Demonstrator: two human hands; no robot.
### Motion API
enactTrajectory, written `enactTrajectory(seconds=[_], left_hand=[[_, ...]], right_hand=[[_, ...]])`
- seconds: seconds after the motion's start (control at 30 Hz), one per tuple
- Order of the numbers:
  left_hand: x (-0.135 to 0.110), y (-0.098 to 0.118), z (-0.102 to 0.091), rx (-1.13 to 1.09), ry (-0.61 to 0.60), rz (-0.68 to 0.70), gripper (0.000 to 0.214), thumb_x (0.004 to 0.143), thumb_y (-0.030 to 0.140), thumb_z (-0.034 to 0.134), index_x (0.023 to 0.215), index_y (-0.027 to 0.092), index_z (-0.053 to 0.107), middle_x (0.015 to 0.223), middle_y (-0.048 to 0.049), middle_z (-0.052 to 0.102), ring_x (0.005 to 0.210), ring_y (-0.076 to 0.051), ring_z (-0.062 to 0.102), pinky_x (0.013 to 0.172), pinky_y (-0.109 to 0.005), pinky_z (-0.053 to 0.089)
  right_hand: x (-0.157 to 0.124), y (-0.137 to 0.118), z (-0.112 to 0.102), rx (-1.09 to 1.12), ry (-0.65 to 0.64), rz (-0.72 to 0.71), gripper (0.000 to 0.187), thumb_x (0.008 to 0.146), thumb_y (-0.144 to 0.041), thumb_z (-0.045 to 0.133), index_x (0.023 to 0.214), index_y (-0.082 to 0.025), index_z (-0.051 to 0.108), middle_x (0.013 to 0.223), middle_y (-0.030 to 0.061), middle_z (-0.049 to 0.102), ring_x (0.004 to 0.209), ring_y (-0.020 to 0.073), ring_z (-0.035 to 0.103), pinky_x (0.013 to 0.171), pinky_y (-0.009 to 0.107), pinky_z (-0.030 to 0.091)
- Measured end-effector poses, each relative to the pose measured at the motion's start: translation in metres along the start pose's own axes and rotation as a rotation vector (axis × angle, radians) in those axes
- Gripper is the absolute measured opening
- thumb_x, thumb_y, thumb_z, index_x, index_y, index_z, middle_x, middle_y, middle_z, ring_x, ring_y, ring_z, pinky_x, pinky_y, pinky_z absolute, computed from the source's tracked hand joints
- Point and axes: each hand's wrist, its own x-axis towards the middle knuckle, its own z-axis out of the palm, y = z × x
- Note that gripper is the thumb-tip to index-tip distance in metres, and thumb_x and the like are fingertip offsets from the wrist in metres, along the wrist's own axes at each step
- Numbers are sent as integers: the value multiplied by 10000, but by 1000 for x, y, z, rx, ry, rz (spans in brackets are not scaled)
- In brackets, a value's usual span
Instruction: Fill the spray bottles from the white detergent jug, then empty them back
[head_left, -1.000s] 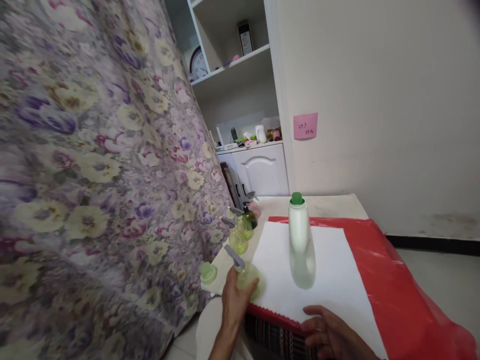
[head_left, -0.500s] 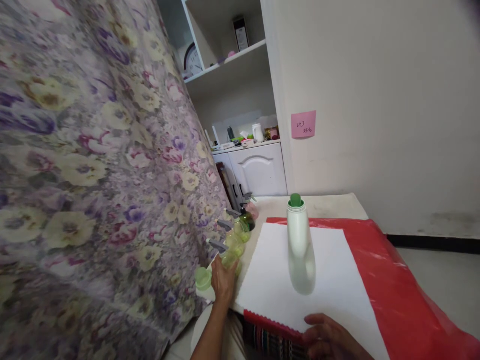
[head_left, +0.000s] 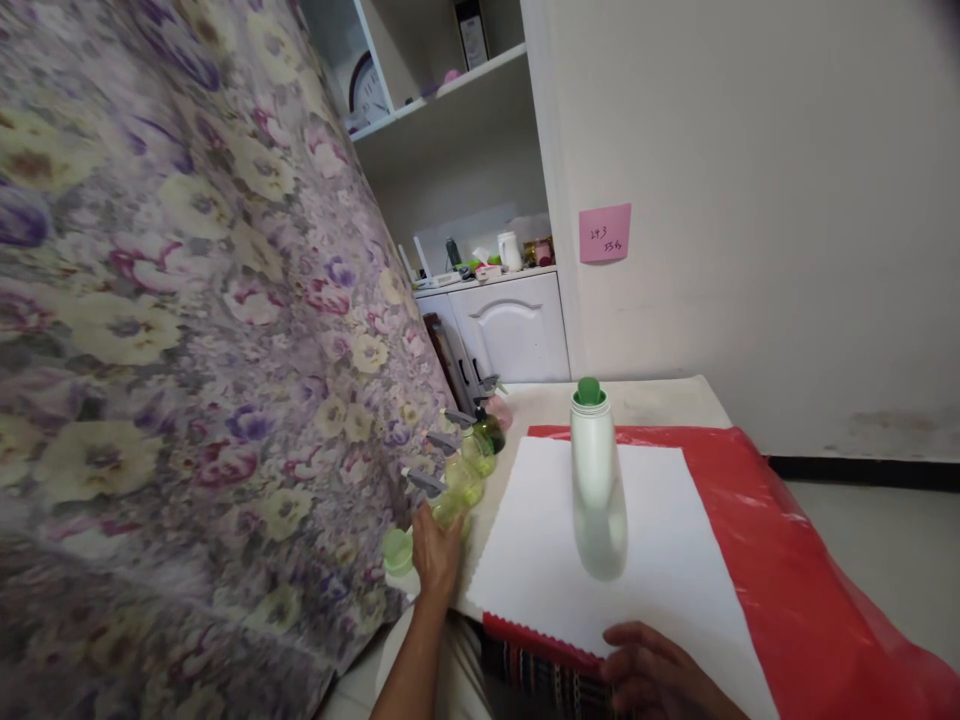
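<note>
My left hand [head_left: 437, 555] is at the table's left edge, its fingers wrapped round the nearest spray bottle [head_left: 450, 508], a see-through yellow-green one with a grey trigger head. Close beside that hand, on its left, is a light green cap [head_left: 398, 551]. In the middle of a white sheet [head_left: 529, 540] stands a pale green bottle [head_left: 598, 500] with its neck uncapped and a dark green piece [head_left: 589, 391] showing at the mouth. My right hand [head_left: 652, 670] hovers over the sheet's front edge, fingers loosely apart and holding nothing.
Behind the held bottle runs a row of several more bottles, among them a dark green pump bottle [head_left: 489, 430] and a pink one [head_left: 498, 408]. Red plastic [head_left: 780, 560] hangs over the table's right side. A floral curtain [head_left: 225, 380] borders the left; shelves [head_left: 487, 300] stand behind.
The whole view has shifted slightly. My left hand keeps its place round the spray bottle, and the right hand stays over the front edge.
</note>
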Motion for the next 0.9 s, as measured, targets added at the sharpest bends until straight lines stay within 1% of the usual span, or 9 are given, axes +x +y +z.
enactTrajectory(seconds=[0.17,0.27,0.4,0.5,0.57,0.67,0.73,0.83,0.9], left_hand=[[1,-10,5,47,-40,72,651,795,358,643,1346,135,379,1349,-185,504,1313,-360,428,1058,-471,370],[-3,-17,7,42,-56,92,779,774,382,661,1409,147,275,1435,-176,430,1359,-361,365,1087,-448,344],[-12,-22,9,25,-68,80,929,741,373,686,1457,121,150,1485,-206,354,1367,-396,337,1077,-454,357],[-19,-25,10,12,-63,48,956,748,363,670,1468,107,95,1493,-237,325,1382,-402,309,1094,-483,336],[-25,-25,11,1,-55,29,962,754,361,661,1471,113,69,1506,-236,303,1403,-387,277,1117,-489,311],[-37,-23,12,-19,-44,13,948,778,364,635,1479,128,42,1530,-221,270,1437,-353,219,1153,-470,268],[-51,-22,11,-28,-38,8,922,797,361,608,1484,109,47,1534,-232,261,1445,-353,196,1163,-475,252],[-78,-20,9,-33,-47,16,832,827,347,551,1481,70,119,1525,-250,283,1439,-355,220,1163,-494,250],[-99,-19,9,-31,-73,47,749,844,348,516,1467,71,205,1517,-233,318,1431,-338,258,1164,-485,255]], right_hand=[[-1,0,1,6,-13,9,442,705,-513,763,1015,-220,650,914,52,731,762,180,686,627,265,442],[1,4,-1,15,-9,4,436,708,-495,768,1019,-215,646,911,52,733,751,176,690,620,260,434],[3,8,-5,14,-2,5,423,728,-480,758,1031,-211,639,905,50,734,753,178,694,608,253,426],[3,7,-6,1,-18,0,432,726,-493,755,1032,-212,637,908,50,729,755,180,689,602,254,427],[2,7,-6,-7,-30,4,438,720,-504,754,1030,-217,638,911,50,726,759,181,687,599,251,426],[3,7,-10,-15,-37,-2,434,736,-501,741,1052,-223,633,936,57,720,776,185,683,593,247,427],[4,7,-14,-31,-36,-28,436,748,-501,728,1073,-227,627,952,65,711,784,195,676,591,259,438],[5,5,-22,-118,-19,-108,465,757,-537,703,1104,-241,611,988,78,689,825,233,667,625,318,477],[3,1,-25,-277,30,-210,460,776,-549,677,1116,-248,604,1004,88,676,875,263,657,701,384,502]])
